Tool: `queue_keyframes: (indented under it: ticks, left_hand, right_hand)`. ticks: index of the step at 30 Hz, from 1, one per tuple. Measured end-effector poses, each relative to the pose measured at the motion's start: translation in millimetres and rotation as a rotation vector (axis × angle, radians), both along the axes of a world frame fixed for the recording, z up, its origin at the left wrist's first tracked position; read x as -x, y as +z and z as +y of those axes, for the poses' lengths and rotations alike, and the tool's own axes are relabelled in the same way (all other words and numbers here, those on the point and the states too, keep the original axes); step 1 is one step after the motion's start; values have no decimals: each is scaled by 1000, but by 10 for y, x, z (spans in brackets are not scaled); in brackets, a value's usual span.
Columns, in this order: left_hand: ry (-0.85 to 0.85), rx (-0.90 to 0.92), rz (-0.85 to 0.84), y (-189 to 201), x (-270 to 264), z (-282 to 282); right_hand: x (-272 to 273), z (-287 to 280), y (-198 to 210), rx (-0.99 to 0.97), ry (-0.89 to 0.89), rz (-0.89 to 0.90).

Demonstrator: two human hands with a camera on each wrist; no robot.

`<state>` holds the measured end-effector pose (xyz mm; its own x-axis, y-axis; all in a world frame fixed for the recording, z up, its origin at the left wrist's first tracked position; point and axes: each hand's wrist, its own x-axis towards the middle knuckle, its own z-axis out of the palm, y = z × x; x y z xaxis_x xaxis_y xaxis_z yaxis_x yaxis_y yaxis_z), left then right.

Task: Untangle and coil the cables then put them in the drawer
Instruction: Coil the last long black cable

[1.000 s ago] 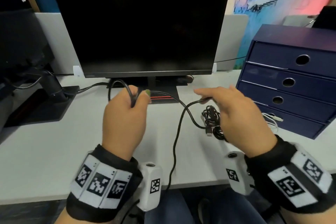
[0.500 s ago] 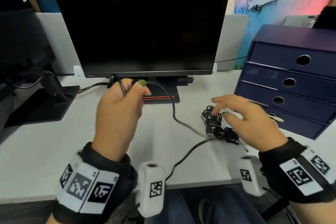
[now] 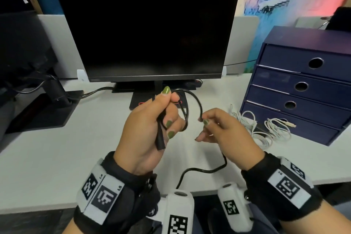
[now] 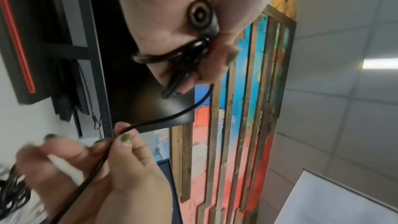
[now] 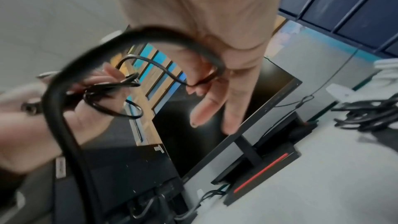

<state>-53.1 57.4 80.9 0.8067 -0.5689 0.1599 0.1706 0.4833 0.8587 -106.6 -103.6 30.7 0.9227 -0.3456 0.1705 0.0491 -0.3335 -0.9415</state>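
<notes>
My left hand (image 3: 167, 109) is raised over the desk and grips a few loops of a black cable (image 3: 196, 100); its thick plug end (image 3: 160, 139) hangs below the fist. From there the cable arcs right to my right hand (image 3: 204, 121), which pinches it between thumb and forefinger, the other fingers spread loosely. Past that hand the black cable (image 3: 207, 170) trails down across the desk and over the front edge. The left wrist view shows the plug (image 4: 200, 16) in the palm and the right thumb (image 4: 126, 140) on the cable. All drawers of the blue drawer unit (image 3: 303, 85) are closed.
Loose white cables (image 3: 266, 129) lie in front of the drawer unit's bottom drawer. A tangled pile of black cables (image 5: 366, 113) sits on the desk beside my right hand. A dark monitor (image 3: 144, 28) on its stand fills the back; another stand (image 3: 57, 93) is at the left.
My right hand left the black pile on the desk, rose, and now pinches the cable. My left hand turned palm-up and drew nearer, still gripping the loops.
</notes>
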Motion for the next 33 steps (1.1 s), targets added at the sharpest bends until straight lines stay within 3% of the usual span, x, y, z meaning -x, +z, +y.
queue_keyframes:
  ticks: [3,5,7,9,12,16,18,21,25,27,30,33]
  left_hand:
    - [-180,75,21,1,53,-28]
    - [-315,134,13,-13,87,-31]
    - [-434,214,5,-26,102,-21]
    - [-443,273,6,-40,99,-30]
    - [-223,209,-133,-74,69,-52]
    - [78,-65,-394,-200,-48,-54]
    - [205,-255,-603,-290,-109,-47]
    - [334,-609,-948,-379,-208,-13]
    - [439,-938,-1036,-383,-321,44]
    - [374,-1004,-1016,-376,-310,61]
    - [222,-943,-987,-321,-189,7]
    - [37,-750,-842,-243,-45,-51]
  right_hand:
    - [-19,77,104,-233,-64,-44]
    - [-76,111,97,-240,-116,-63]
    - [-149,150,36,21,-125,-67]
    - [-170,190,-40,277,-84,19]
    - [-50,340,-36,258,37,127]
    - [70,437,-53,337,186,104]
    - [96,404,-77,409,257,142]
    - [172,328,-47,364,329,160]
    - [232,107,100,250,242,-44]
    - [218,-3,191,187,188,-201]
    - [190,-99,387,89,110,-394]
    - [173,-117,590,98,61,-534]
